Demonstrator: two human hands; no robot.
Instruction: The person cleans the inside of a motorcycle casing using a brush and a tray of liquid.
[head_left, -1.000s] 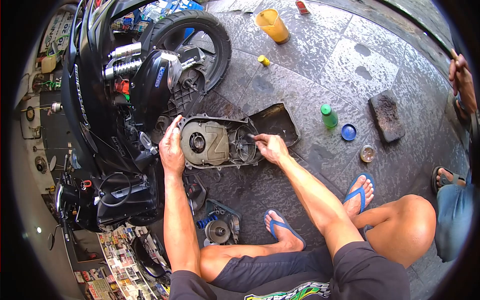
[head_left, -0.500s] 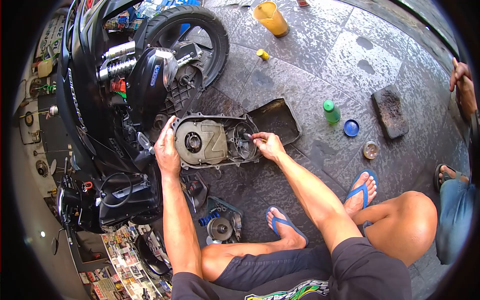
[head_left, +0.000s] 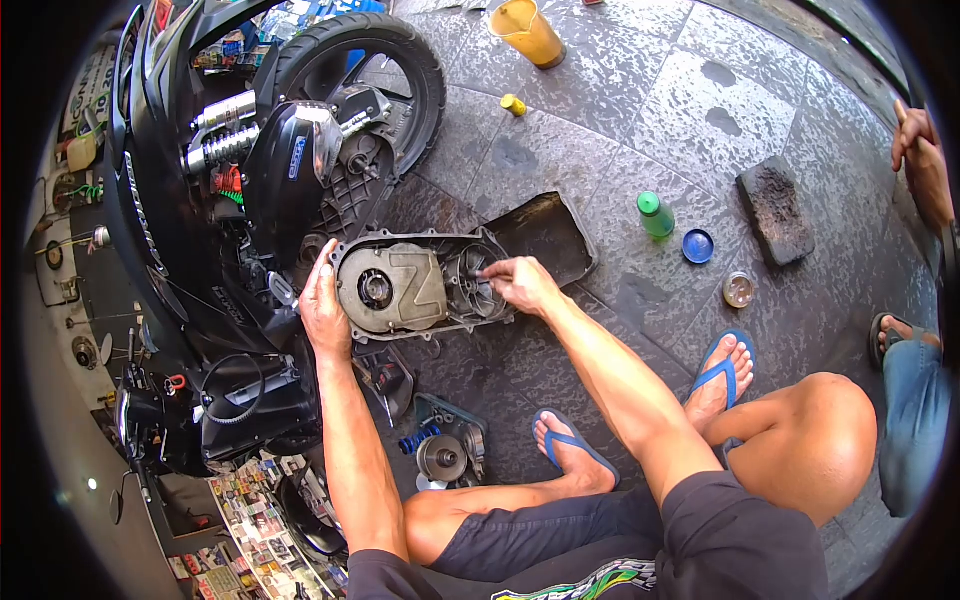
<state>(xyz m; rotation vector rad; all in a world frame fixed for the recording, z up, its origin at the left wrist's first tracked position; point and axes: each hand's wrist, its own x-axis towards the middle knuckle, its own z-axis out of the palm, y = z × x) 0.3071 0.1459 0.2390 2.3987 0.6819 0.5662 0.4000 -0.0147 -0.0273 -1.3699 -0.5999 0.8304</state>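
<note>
A metal engine case cover (head_left: 412, 318) with a large raised Z lies in front of me, its inner side facing up. My left hand (head_left: 325, 310) is closed around its rounded left end, the thumb along the rim. My right hand (head_left: 525, 284) is over the cover's right end, fingers pinched on a small thin tool whose tip points into the ribbed recess (head_left: 470, 280). The fingers hide most of that tool, so its kind cannot be made out. Just beyond, a dark rectangular pan (head_left: 550, 235) lies against the cover's right end.
A black scooter (head_left: 270, 190) with its rear wheel (head_left: 432, 95) stands at the left. On the floor are a yellow jug (head_left: 528, 35), green bottle (head_left: 655, 215), blue lid (head_left: 698, 246), small jar (head_left: 738, 290), dark block (head_left: 775, 210) and loose parts (head_left: 442, 455). Another person's hand (head_left: 922, 165) shows at right.
My right hand has shifted slightly left, deeper over the recess, with the small tool. The left hand keeps its hold on the cover. The whole view has moved a little.
</note>
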